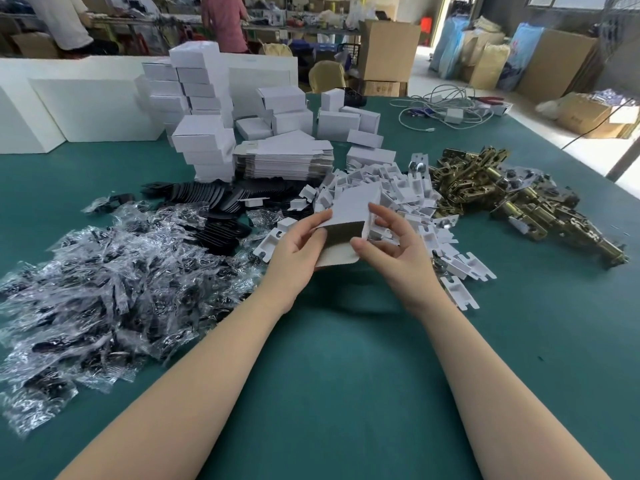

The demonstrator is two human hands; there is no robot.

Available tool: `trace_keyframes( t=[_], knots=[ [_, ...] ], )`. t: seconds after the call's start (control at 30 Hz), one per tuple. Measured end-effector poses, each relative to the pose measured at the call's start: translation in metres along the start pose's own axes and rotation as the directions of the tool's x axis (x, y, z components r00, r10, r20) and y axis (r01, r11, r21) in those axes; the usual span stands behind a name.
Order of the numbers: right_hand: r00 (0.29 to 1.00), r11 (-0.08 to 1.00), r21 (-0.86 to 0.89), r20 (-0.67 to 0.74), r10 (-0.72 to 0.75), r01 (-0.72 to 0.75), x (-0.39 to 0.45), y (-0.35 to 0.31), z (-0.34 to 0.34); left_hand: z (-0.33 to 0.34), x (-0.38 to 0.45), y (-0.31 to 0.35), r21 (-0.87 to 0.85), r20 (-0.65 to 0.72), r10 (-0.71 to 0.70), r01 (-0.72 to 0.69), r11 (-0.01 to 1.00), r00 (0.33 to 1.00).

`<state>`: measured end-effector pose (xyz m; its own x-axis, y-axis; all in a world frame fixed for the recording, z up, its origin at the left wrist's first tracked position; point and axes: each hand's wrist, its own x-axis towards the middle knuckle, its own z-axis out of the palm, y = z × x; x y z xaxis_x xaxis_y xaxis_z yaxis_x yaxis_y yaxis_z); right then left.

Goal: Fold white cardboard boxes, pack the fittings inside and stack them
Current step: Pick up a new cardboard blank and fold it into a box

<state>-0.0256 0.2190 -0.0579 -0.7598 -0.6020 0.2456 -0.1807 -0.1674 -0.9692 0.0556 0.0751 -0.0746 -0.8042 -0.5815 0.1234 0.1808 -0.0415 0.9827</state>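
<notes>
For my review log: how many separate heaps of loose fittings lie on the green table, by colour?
Clear-bagged black parts: 1
Black plates: 1
White plastic brackets: 1
Brass-coloured metal hinges: 1
Total: 4 heaps

We see an evenly bright scene, with daylight entering from the doorway point(429, 36) and windows at upper right, where it washes out. Shadows on the green table point(346, 358) are soft. Clear plastic bags point(104, 289) glint and look slightly smeared, perhaps from motion. Straight lines bow at the edges.
</notes>
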Motion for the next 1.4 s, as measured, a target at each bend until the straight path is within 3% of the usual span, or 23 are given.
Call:
trace_keyframes(
  t=[0.1,0.17,0.27,0.37,0.43,0.6,1.07,1.27,1.4],
  knots=[
    [0.998,0.987,-0.150,-0.004,-0.062,0.061,-0.001,0.000,0.003,-0.001,0.002,0.000,-0.054,-0.072,0.003,-0.007,0.998,0.997],
    [0.999,0.988,-0.145,0.008,-0.052,0.053,-0.001,0.000,0.004,-0.002,0.003,0.001,-0.149,-0.081,-0.033,0.020,0.989,0.996],
    [1.000,0.997,-0.080,-0.004,0.001,-0.001,0.000,-0.001,0.003,-0.006,0.007,0.007,-0.270,0.003,-0.111,0.108,0.957,0.994],
    [0.997,0.992,0.095,-0.007,0.078,-0.077,0.004,-0.001,-0.003,-0.015,0.008,0.015,-0.314,0.132,-0.160,0.195,0.929,0.978],
    [0.991,0.975,0.182,0.036,0.127,-0.131,0.005,-0.001,-0.009,-0.021,0.006,0.016,-0.299,0.194,-0.132,0.187,0.936,0.972],
    [0.989,0.982,0.144,0.099,0.107,-0.121,0.004,0.002,-0.015,-0.023,0.003,0.010,-0.255,0.247,-0.064,0.129,0.958,0.967],
    [0.970,0.973,-0.227,-0.223,-0.102,0.050,0.003,0.006,-0.005,0.000,-0.004,0.001,0.073,-0.015,0.104,-0.102,0.992,0.995],
    [0.976,0.981,-0.155,-0.162,-0.143,0.118,0.000,0.003,0.003,-0.008,0.003,-0.001,0.112,-0.178,0.136,-0.117,0.987,0.975],
    [0.967,0.923,-0.297,0.008,-0.254,0.245,-0.001,0.002,0.002,-0.009,0.004,0.004,-0.016,-0.201,0.038,-0.042,0.999,0.979]
  ],
)
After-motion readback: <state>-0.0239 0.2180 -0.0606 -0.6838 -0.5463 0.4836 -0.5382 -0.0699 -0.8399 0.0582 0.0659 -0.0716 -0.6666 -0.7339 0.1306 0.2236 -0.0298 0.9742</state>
